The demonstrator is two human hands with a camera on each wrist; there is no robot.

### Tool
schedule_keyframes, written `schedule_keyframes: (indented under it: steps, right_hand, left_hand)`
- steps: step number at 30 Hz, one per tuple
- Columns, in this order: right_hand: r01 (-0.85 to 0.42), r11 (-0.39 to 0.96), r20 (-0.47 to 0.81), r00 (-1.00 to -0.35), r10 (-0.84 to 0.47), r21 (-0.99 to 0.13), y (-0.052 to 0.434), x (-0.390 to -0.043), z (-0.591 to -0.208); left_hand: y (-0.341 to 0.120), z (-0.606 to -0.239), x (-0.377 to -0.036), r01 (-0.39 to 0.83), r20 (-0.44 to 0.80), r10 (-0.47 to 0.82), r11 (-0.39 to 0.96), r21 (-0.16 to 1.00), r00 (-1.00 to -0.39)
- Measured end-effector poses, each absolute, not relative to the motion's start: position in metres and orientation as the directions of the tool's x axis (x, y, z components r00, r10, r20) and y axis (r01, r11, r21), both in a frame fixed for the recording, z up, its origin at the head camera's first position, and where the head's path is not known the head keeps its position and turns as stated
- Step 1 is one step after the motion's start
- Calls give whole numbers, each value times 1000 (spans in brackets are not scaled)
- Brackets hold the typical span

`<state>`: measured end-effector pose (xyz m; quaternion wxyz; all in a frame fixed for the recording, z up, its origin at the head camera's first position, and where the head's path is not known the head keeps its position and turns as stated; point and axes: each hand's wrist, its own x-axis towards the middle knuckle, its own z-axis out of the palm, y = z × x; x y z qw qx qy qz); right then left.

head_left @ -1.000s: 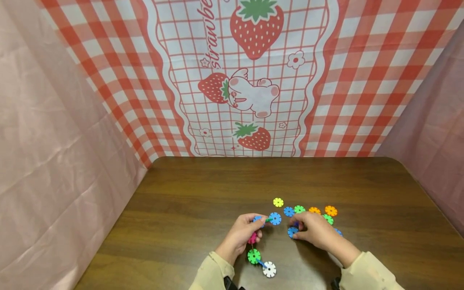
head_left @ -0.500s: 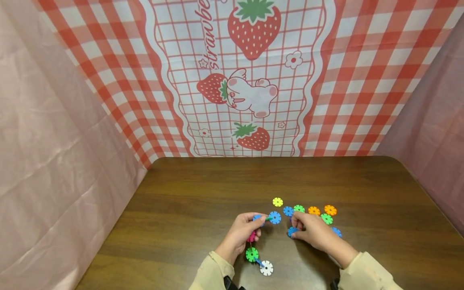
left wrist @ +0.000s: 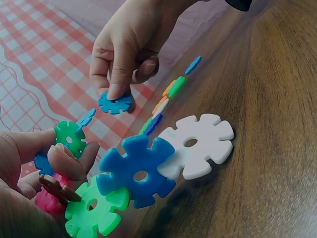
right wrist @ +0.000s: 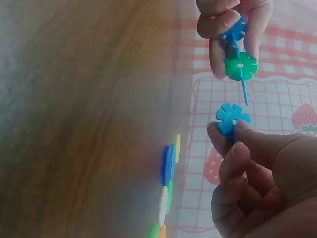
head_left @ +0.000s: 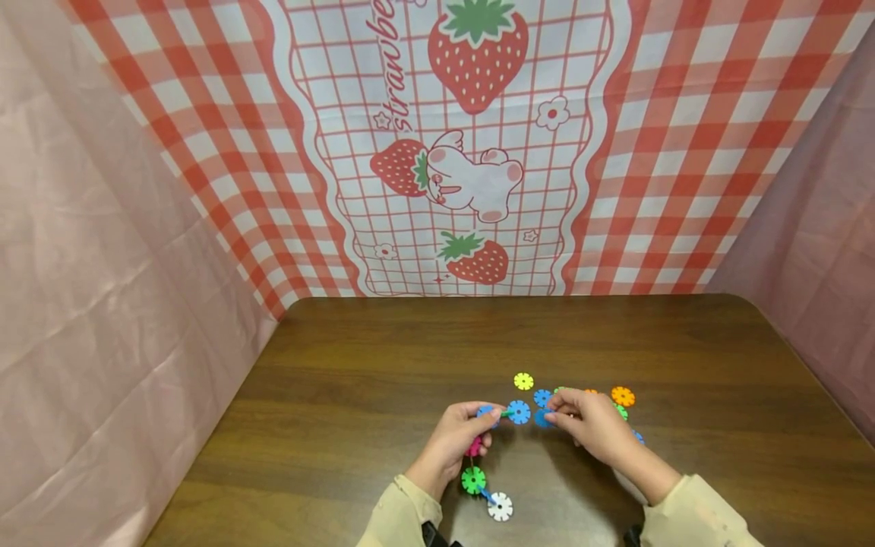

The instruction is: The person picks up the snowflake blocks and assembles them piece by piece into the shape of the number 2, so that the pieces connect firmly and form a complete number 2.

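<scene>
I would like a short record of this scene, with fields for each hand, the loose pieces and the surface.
left hand: left hand grips a chain of joined snowflake discs; its white disc lies on the table
right hand: right hand pinches one blue disc, lifted off the table, close to the chain's blue end disc
loose pieces: yellow disc and orange disc lie flat beyond the hands, among others
surface: brown wooden table
backdrop: strawberry cloth
</scene>
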<state>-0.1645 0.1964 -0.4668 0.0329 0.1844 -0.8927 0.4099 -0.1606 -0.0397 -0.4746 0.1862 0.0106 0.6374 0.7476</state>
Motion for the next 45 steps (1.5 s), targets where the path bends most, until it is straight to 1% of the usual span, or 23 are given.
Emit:
schedule_keyframes:
  steps: [5,16,25,31,35,40,45]
  right_hand:
    - [-315,567,188,-944,-271,-761,195,-163,-463]
    - [-310,506,185,-942,-281,-805,192,-162,-459]
    - [-360,470,229,-921,-314,-806,191,-162,-463]
    - [-456,455,327,-883,-335,-765,187,-163,-467]
    - [-498,418,374,-861,-345,-760,185,-163,-470]
    - [-510,383,394,-853,-343,-770,183,-163,-473]
    - [-470,358,356,-870,-341,-807,181,-163,-475]
  left_hand:
    - [-39,-474,-160,-261,-219,293,-111,959,-931]
    - [-37,-474,-161,-257,-216,298,-107,960,-930]
    - [-36,-475,-160,-254,-214,308,-97,962,-927]
    - [-36,-473,-162,-259,-218,302,-101,961,-928]
    - [-36,-473,-162,-263,-219,301,-110,959,-928]
    - [-37,-473,-162,-294,-246,308,-119,949,-919]
    - [-39,-474,-162,-298,-243,312,-141,944,-918]
